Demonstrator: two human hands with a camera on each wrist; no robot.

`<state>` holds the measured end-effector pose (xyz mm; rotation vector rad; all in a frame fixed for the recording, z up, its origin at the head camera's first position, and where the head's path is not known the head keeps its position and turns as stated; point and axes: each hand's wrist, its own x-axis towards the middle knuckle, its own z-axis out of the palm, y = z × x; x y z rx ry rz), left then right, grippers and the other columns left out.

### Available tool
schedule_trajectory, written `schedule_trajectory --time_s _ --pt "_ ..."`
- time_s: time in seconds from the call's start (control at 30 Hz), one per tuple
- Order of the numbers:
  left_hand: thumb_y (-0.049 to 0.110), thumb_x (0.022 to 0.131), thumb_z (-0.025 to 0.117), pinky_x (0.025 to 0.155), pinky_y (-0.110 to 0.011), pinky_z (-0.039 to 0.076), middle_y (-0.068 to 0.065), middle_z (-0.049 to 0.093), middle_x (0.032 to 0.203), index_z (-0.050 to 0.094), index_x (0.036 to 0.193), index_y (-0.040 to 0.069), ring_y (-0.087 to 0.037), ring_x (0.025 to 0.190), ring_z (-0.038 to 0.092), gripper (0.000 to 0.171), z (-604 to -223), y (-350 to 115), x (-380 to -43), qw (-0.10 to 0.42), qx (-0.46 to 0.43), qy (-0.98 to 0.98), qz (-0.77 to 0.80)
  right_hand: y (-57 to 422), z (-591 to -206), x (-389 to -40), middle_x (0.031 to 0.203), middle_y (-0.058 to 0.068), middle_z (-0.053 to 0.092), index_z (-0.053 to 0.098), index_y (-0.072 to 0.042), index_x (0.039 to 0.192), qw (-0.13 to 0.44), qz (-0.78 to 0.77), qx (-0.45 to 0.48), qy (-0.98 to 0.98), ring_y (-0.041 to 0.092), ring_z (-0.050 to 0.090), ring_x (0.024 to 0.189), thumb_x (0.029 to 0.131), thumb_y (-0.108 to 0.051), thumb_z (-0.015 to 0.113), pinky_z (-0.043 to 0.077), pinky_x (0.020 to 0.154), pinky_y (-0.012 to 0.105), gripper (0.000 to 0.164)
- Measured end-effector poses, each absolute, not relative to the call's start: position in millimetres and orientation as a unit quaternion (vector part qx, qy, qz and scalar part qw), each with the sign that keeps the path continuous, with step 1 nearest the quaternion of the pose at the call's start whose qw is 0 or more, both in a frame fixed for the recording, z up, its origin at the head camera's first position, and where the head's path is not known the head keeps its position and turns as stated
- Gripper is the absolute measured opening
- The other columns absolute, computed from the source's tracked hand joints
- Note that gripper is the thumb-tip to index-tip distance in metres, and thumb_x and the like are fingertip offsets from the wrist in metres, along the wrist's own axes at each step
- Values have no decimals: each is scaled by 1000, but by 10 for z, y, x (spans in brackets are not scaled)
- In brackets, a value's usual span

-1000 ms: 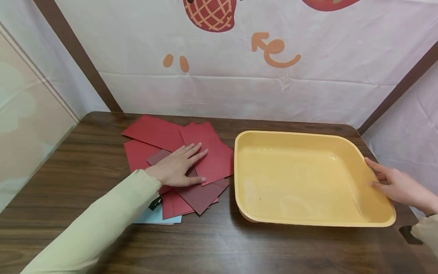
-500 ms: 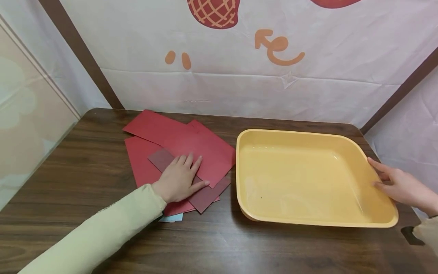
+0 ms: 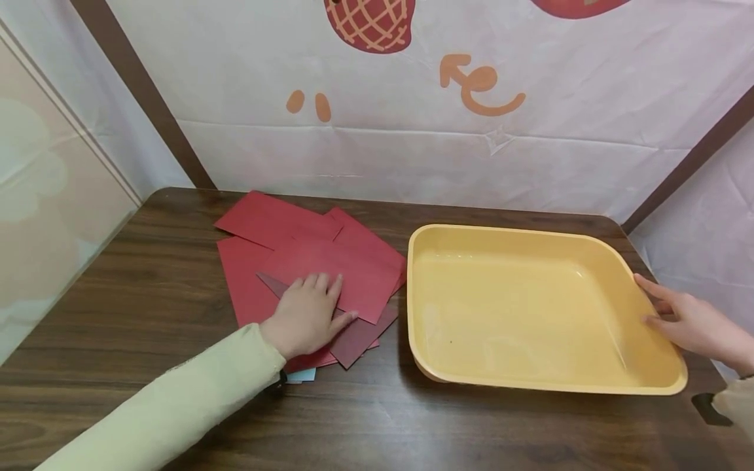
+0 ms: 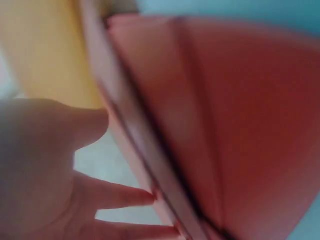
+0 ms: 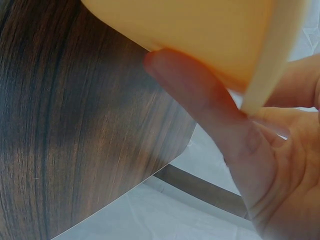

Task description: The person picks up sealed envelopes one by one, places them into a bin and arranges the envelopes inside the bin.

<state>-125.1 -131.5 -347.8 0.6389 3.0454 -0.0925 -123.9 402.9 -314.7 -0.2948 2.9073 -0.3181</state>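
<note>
My left hand (image 3: 306, 314) rests on a loose pile of red paper envelopes, its fingers lying on the top red envelope (image 3: 353, 268) and its thumb pointing toward the tray. Beneath that one sits a dark maroon envelope (image 3: 359, 337), at an angle. In the left wrist view a blurred red envelope (image 4: 265, 125) stands beyond the fingers (image 4: 120, 196). My right hand (image 3: 695, 324) holds the right wall of a yellow plastic tray (image 3: 530, 232), with thumb and fingers on either side of its rim (image 5: 260, 85). The tray's inside is bare.
A corner of light-blue paper (image 3: 303, 375) pokes out under the pile's near side. The dark wood table (image 3: 412, 432) backs onto a printed cloth (image 3: 400, 157). The tray's left wall stands close beside the envelopes.
The top red envelope has slid toward me and turned under my left hand, uncovering more of the red envelopes behind. My right hand has kept its hold on the tray.
</note>
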Motion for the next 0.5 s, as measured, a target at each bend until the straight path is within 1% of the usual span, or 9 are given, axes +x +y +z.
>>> schedule_trajectory --time_s 0.03,0.13,0.2,0.23,0.3,0.37,0.5 --pt "52 91 46 91 -45 44 -20 53 115 44 133 -3 -33 107 51 69 -3439 -1347 -1283 19 202 979 -12 4033 -3153 -1238 87 27 67 17 14 138 100 -106 -100 984 28 66 72 85 -4 61 43 55 22 71" --pt "51 90 48 101 -51 37 -23 45 131 38 138 1 -38 122 44 70 -3319 -1506 -1434 26 204 978 36 4047 -3166 -1234 87 27 67 18 14 138 99 -104 -100 985 30 66 73 85 -5 61 43 55 22 71" --pt "50 89 51 106 -54 29 -23 35 143 33 142 5 -40 131 34 72 -3272 -1656 -1556 28 214 975 54 4053 -3175 -1234 88 28 66 16 13 139 103 -107 -98 984 33 66 74 86 -6 60 43 55 22 72" --pt "51 89 51 109 -54 24 -22 27 148 29 145 7 -40 136 27 74 -3267 -1737 -1614 33 218 974 60 4057 -3178 -1235 89 28 66 16 13 139 104 -108 -98 984 33 66 75 86 -6 60 43 55 22 72" --pt "51 88 52 111 -55 20 -20 19 152 25 147 12 -40 139 20 76 -3287 -1894 -1708 43 228 970 73 4063 -3179 -1235 89 29 66 15 13 139 104 -110 -99 983 36 66 76 86 -7 60 44 55 23 72" --pt "51 87 53 110 -56 20 -19 17 153 24 147 15 -39 140 18 76 -3337 -2027 -1756 58 229 968 82 4062 -3179 -1235 90 29 66 16 13 139 102 -108 -98 984 36 66 76 86 -7 60 44 54 23 72" --pt "51 88 52 110 -57 21 -19 19 153 25 147 15 -40 140 18 75 -3449 -2181 -1750 79 222 968 85 4048 -3166 -1232 89 29 66 17 14 138 98 -109 -101 984 39 66 78 86 -5 61 44 53 22 71"
